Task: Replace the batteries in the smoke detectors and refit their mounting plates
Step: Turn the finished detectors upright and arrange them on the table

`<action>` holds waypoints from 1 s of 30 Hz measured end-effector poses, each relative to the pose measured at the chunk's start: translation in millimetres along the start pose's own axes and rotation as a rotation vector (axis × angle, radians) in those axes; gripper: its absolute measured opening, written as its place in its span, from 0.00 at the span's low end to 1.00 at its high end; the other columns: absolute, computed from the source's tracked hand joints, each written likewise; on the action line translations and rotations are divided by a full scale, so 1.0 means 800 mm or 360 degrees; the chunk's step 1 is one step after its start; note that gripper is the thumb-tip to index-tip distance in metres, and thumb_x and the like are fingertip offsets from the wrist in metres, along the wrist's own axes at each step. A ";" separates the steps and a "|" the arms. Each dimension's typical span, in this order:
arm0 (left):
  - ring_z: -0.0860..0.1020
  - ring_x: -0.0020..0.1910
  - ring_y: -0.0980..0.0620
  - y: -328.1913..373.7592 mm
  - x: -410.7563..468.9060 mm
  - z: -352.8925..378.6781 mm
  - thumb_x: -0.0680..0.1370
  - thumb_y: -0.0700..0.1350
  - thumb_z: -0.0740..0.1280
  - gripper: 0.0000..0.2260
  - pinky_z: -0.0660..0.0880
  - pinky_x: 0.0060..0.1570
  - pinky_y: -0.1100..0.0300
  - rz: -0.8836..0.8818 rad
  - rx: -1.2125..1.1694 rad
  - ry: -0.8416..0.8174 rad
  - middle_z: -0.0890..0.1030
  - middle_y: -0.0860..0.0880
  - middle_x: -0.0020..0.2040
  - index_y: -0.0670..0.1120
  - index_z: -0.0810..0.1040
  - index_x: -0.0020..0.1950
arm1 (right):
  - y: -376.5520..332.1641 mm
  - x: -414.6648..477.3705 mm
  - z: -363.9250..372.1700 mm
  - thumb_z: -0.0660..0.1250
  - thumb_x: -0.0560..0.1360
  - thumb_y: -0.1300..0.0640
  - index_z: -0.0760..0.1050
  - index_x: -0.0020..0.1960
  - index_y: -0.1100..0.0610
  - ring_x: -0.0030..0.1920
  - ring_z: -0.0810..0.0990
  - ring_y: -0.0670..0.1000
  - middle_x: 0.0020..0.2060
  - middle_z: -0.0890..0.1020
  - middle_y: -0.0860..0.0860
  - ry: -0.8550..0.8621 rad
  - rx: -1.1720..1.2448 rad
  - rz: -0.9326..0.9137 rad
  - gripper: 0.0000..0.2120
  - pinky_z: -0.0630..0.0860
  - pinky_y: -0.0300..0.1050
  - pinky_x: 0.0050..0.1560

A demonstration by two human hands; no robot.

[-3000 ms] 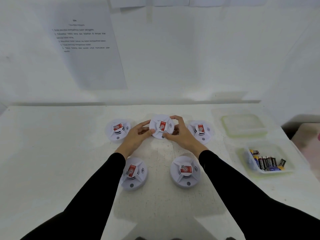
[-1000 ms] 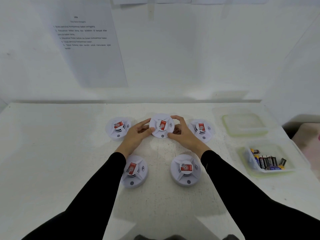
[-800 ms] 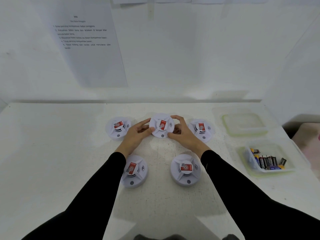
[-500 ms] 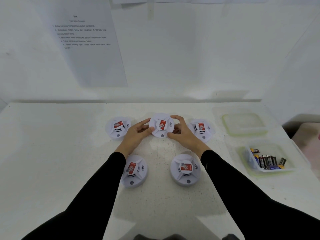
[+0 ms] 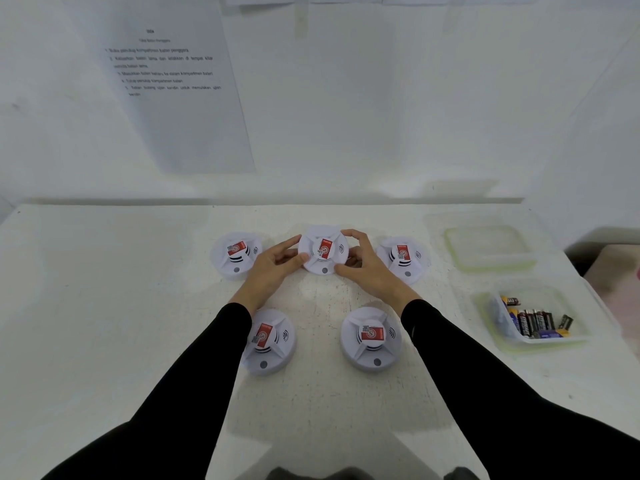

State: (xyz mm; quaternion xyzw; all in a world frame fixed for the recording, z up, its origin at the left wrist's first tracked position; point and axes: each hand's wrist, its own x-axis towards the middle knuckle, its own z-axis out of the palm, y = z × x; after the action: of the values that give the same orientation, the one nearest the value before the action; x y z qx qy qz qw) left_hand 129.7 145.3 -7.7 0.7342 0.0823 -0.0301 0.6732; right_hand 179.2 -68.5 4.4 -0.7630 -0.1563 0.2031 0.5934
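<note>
Unchanged: both hands grip as before.
Smoke detector (image 5: 323,250): back row centre, on desk (image 5: 104,306).
Left hand (image 5: 273,268): fingers pinch left rim.
Right hand (image 5: 367,268): fingers curled around right rim.

A white table (image 5: 104,306) stands against a white wall (image 5: 381,98). A printed sheet of paper (image 5: 166,91) hangs on that wall, its lines of text too blurred to read. At the table's far right corner lies a clear, green-rimmed container lid (image 5: 488,247).
</note>
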 end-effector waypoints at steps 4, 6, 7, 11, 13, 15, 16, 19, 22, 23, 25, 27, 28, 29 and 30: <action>0.81 0.59 0.55 -0.001 0.000 0.000 0.77 0.46 0.73 0.23 0.74 0.64 0.58 0.0006 0.0009 0.0003 0.85 0.50 0.57 0.51 0.75 0.71 | 0.001 0.000 0.000 0.68 0.75 0.66 0.60 0.70 0.50 0.41 0.75 0.44 0.44 0.77 0.51 0.0007 -0.0002 -0.0001 0.30 0.74 0.31 0.41; 0.81 0.59 0.55 -0.001 0.000 0.000 0.76 0.47 0.73 0.23 0.74 0.64 0.59 0.0006 0.0021 0.0012 0.85 0.50 0.57 0.51 0.75 0.71 | 0.002 0.001 0.000 0.68 0.75 0.66 0.60 0.70 0.50 0.41 0.75 0.44 0.45 0.77 0.51 0.0006 -0.0006 -0.0002 0.30 0.74 0.32 0.41; 0.81 0.59 0.56 -0.001 0.001 0.000 0.76 0.47 0.73 0.23 0.73 0.64 0.59 0.0001 0.0027 0.0019 0.85 0.51 0.57 0.52 0.75 0.71 | 0.003 0.001 0.000 0.68 0.75 0.66 0.60 0.70 0.49 0.41 0.75 0.44 0.46 0.77 0.50 0.0005 -0.0006 -0.0002 0.30 0.74 0.32 0.41; 0.80 0.60 0.59 -0.002 0.001 0.001 0.76 0.48 0.73 0.22 0.73 0.64 0.61 -0.0006 0.0059 0.0054 0.84 0.53 0.59 0.52 0.76 0.70 | 0.003 0.002 0.001 0.69 0.74 0.65 0.61 0.69 0.46 0.44 0.74 0.46 0.52 0.76 0.50 0.0030 0.0009 -0.0006 0.30 0.76 0.33 0.43; 0.78 0.62 0.61 -0.003 0.002 0.000 0.76 0.48 0.73 0.22 0.73 0.64 0.63 -0.0001 0.0054 0.0056 0.82 0.55 0.62 0.51 0.77 0.70 | 0.004 0.003 0.001 0.69 0.74 0.64 0.62 0.68 0.43 0.45 0.74 0.47 0.55 0.75 0.50 0.0042 0.0005 -0.0018 0.30 0.76 0.34 0.44; 0.77 0.62 0.63 -0.001 0.001 -0.002 0.76 0.48 0.73 0.21 0.72 0.64 0.64 -0.0021 0.0080 0.0039 0.81 0.56 0.63 0.52 0.77 0.69 | 0.007 0.004 0.001 0.69 0.74 0.63 0.62 0.69 0.44 0.46 0.75 0.47 0.58 0.73 0.50 0.0048 -0.0026 -0.0028 0.30 0.76 0.35 0.45; 0.77 0.61 0.63 -0.001 0.001 -0.003 0.76 0.49 0.73 0.21 0.72 0.64 0.64 -0.0034 0.0109 0.0034 0.81 0.57 0.62 0.52 0.77 0.69 | 0.009 0.005 0.001 0.69 0.74 0.62 0.62 0.71 0.45 0.47 0.75 0.47 0.61 0.72 0.49 0.0059 -0.0071 -0.0029 0.30 0.75 0.35 0.46; 0.78 0.59 0.66 -0.001 0.001 -0.003 0.76 0.51 0.73 0.19 0.72 0.64 0.63 -0.0047 0.0192 0.0060 0.82 0.59 0.60 0.54 0.79 0.67 | 0.014 0.008 0.001 0.69 0.75 0.60 0.63 0.73 0.49 0.47 0.73 0.46 0.67 0.63 0.46 0.0081 -0.0215 -0.0007 0.29 0.74 0.31 0.46; 0.77 0.61 0.61 -0.002 0.001 0.001 0.77 0.52 0.71 0.16 0.71 0.66 0.60 0.0010 0.0338 0.0076 0.80 0.56 0.62 0.55 0.80 0.65 | 0.014 0.009 0.001 0.68 0.76 0.60 0.62 0.75 0.52 0.46 0.72 0.43 0.67 0.61 0.45 0.0067 -0.0258 0.0022 0.30 0.74 0.29 0.46; 0.77 0.62 0.60 -0.003 0.001 0.001 0.78 0.52 0.70 0.16 0.70 0.66 0.60 0.0030 0.0401 0.0082 0.79 0.55 0.64 0.54 0.80 0.66 | 0.014 0.008 0.001 0.67 0.76 0.60 0.61 0.75 0.53 0.46 0.72 0.43 0.67 0.62 0.45 0.0060 -0.0273 0.0040 0.30 0.74 0.29 0.47; 0.76 0.62 0.58 -0.002 0.001 0.003 0.78 0.53 0.70 0.19 0.69 0.67 0.61 0.0021 0.0493 0.0102 0.75 0.55 0.66 0.51 0.78 0.68 | 0.011 0.007 0.000 0.66 0.77 0.60 0.60 0.76 0.53 0.46 0.72 0.42 0.66 0.62 0.45 0.0044 -0.0290 0.0083 0.30 0.73 0.30 0.47; 0.75 0.62 0.57 -0.002 0.002 0.004 0.78 0.54 0.70 0.22 0.68 0.66 0.62 -0.0016 0.0526 0.0111 0.72 0.55 0.67 0.48 0.77 0.69 | 0.009 0.006 0.001 0.65 0.78 0.60 0.59 0.76 0.53 0.47 0.72 0.41 0.67 0.62 0.46 0.0033 -0.0303 0.0120 0.30 0.73 0.31 0.49; 0.75 0.62 0.57 -0.002 0.001 0.004 0.78 0.54 0.70 0.22 0.69 0.65 0.63 -0.0030 0.0536 0.0107 0.72 0.54 0.67 0.47 0.76 0.70 | 0.007 0.005 0.001 0.65 0.78 0.60 0.59 0.77 0.53 0.47 0.72 0.41 0.67 0.62 0.46 0.0026 -0.0307 0.0134 0.30 0.72 0.32 0.50; 0.75 0.62 0.57 -0.001 0.001 0.004 0.78 0.53 0.70 0.22 0.69 0.65 0.63 -0.0039 0.0546 0.0103 0.71 0.54 0.68 0.47 0.76 0.70 | 0.006 0.004 0.002 0.64 0.78 0.60 0.58 0.77 0.53 0.48 0.72 0.41 0.68 0.62 0.46 0.0020 -0.0313 0.0144 0.30 0.71 0.34 0.53; 0.75 0.62 0.56 0.000 0.002 0.004 0.78 0.53 0.70 0.22 0.68 0.64 0.63 -0.0047 0.0561 0.0097 0.71 0.53 0.68 0.46 0.75 0.70 | 0.004 0.004 0.003 0.64 0.79 0.59 0.57 0.77 0.53 0.50 0.73 0.41 0.68 0.62 0.46 0.0011 -0.0323 0.0160 0.30 0.70 0.35 0.55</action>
State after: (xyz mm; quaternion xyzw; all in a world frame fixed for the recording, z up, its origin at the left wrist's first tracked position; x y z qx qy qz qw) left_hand 131.4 142.0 -8.2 0.8401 0.1069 -0.0317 0.5308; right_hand 180.8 -66.1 0.3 -0.8268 -0.1357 0.2130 0.5027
